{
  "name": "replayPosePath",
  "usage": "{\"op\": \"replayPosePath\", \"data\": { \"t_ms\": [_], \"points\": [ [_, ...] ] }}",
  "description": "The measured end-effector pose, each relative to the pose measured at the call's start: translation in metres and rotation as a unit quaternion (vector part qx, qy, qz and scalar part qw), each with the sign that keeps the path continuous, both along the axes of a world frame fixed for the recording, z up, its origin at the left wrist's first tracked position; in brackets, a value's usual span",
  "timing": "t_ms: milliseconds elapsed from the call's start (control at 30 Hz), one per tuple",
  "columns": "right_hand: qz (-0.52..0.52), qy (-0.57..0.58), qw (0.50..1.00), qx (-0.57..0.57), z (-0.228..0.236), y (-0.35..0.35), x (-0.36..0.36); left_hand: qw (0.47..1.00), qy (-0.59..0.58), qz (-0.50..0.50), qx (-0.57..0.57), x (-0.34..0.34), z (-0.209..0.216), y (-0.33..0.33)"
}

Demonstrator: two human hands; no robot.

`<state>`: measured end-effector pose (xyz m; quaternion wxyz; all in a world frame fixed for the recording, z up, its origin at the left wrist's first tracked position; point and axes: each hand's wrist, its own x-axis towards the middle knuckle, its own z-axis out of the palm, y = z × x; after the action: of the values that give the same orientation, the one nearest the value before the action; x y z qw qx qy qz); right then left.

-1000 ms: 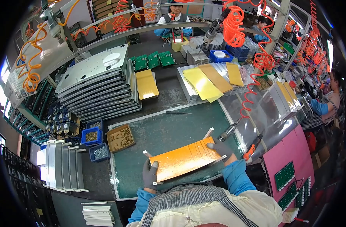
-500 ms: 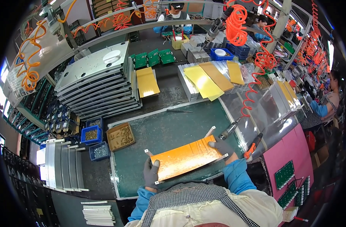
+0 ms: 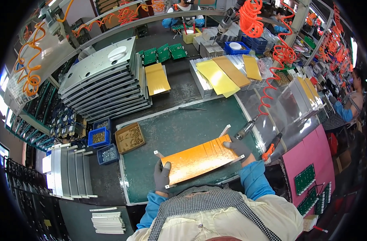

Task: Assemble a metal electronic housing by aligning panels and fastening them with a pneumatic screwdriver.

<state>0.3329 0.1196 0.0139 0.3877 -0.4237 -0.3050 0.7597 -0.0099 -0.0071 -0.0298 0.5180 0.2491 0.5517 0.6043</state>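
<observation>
Between my gloved hands is a metal panel with an orange-yellow sheet point(image 3: 199, 160) over its face and metal tabs at its corners. My left hand point(image 3: 162, 175) grips the panel's left end, the thumb lying on the orange face. At the other end my right hand point(image 3: 236, 149) is closed on the edge, its thumb also on top. The panel is held low over the green work mat point(image 3: 151, 136), near its front edge. Just beyond my right hand lies a grey air screwdriver point(image 3: 245, 129) on a red coiled hose.
A cardboard box of brass-coloured fasteners point(image 3: 130, 137) and blue bins of small parts point(image 3: 99, 137) stand at the left. Behind them rises a tall stack of metal panels point(image 3: 107, 88). Yellow sheets point(image 3: 218, 77) lie at the back right. An orange-and-black power screwdriver point(image 3: 271, 148) rests at the right.
My view has shifted slightly, so the bench appears a little higher and further right. Both hands keep their hold on the panel, which stays in nearly the same place.
</observation>
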Motion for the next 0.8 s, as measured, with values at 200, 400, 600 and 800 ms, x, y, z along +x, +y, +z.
{"op": "replayPosePath", "data": {
  "t_ms": [200,400,600,800],
  "points": [
    [0.014,-0.002,1.0,0.015,-0.009,0.002,0.006,1.0,-0.013,0.01,0.003,0.005,0.007,0.0],
    [0.019,-0.01,1.0,0.014,-0.004,0.001,0.006,1.0,-0.014,0.005,0.003,0.005,0.01,-0.001],
    [0.03,-0.003,0.999,0.014,-0.008,0.003,0.008,1.0,-0.01,0.011,0.003,0.007,0.013,0.001],
    [0.038,-0.006,0.999,0.031,-0.001,0.002,0.009,1.0,-0.014,0.022,0.006,0.012,0.015,0.002]
  ]
}}
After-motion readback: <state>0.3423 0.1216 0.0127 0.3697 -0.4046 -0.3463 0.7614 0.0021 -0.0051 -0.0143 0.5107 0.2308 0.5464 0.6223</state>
